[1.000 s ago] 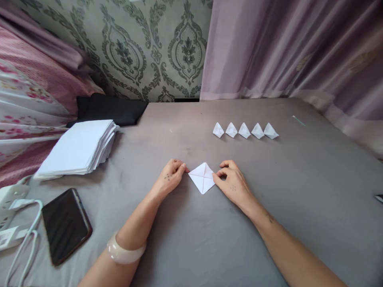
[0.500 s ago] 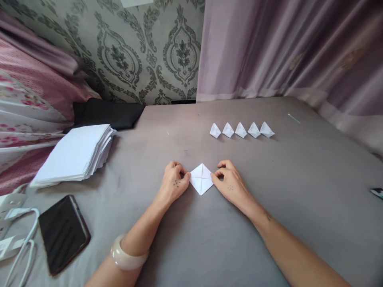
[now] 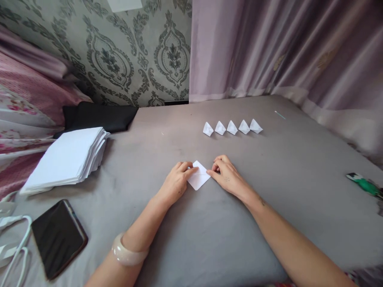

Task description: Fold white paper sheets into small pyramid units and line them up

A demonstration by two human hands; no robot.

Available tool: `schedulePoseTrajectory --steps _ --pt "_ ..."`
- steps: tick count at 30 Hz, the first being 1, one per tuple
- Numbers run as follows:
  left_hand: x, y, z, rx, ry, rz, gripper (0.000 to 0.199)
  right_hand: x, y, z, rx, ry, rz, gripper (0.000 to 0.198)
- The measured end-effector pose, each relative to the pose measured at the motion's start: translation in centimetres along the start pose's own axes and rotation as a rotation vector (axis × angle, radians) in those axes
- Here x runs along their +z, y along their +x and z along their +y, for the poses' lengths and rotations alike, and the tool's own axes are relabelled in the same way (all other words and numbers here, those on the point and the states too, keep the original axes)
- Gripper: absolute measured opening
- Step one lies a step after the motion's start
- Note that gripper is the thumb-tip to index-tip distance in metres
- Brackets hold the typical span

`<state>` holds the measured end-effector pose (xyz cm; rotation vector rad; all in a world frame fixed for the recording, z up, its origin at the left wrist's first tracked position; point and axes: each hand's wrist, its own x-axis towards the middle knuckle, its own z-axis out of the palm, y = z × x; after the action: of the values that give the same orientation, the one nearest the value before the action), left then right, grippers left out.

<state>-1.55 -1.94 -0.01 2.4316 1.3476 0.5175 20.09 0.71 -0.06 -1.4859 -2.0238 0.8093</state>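
Note:
A folded white paper square (image 3: pixel 198 182) lies on the grey sheet with one corner toward me, creases crossing at its middle. My left hand (image 3: pixel 176 181) grips its left corner, thumb lying over the upper face and the other fingers curled. At the opposite corner, my right hand (image 3: pixel 226 175) pinches the paper's edge between thumb and forefinger. Beyond the hands stands a row of several small folded paper boats (image 3: pixel 232 127), all white. A pale bangle (image 3: pixel 128 251) circles my left forearm.
On the left are a stack of white paper (image 3: pixel 62 157), a black folded cloth (image 3: pixel 101 116), a phone (image 3: pixel 59 239) and white cables (image 3: pixel 25 235). To the right lie a green-handled tool (image 3: pixel 365 184) and a thin stick (image 3: pixel 280 114). Curtains (image 3: pixel 239 48) hang behind.
My left thumb has moved from the paper's left corner onto its upper face. My right hand keeps its pinch. The whole view has shifted, bringing the green tool further into sight.

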Motion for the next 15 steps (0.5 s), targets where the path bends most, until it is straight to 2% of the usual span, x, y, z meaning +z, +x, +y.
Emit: schedulePoseTrajectory --steps 3,7,9,11,15 --pt "0.0 0.0 -0.3 0.007 0.015 0.000 0.062 -1.0 0.2 0.8 0.064 0.141 -0.030 0.010" --pt "0.3 0.1 -0.4 0.014 0.036 0.004 0.064 -0.8 0.3 0.3 0.152 0.341 0.067 0.016" --pt "0.5 0.1 -0.4 0.009 0.026 0.015 0.062 0.1 0.1 -0.8 0.082 0.362 0.077 0.017" --pt "0.6 0.1 -0.3 -0.019 -0.007 0.033 0.061 1.2 -0.1 -1.9 -0.032 0.284 0.036 0.020" --pt "0.6 0.2 -0.4 -0.189 -0.128 0.099 0.051 2.2 -0.6 -3.2 -0.210 0.111 -0.012 0.029"
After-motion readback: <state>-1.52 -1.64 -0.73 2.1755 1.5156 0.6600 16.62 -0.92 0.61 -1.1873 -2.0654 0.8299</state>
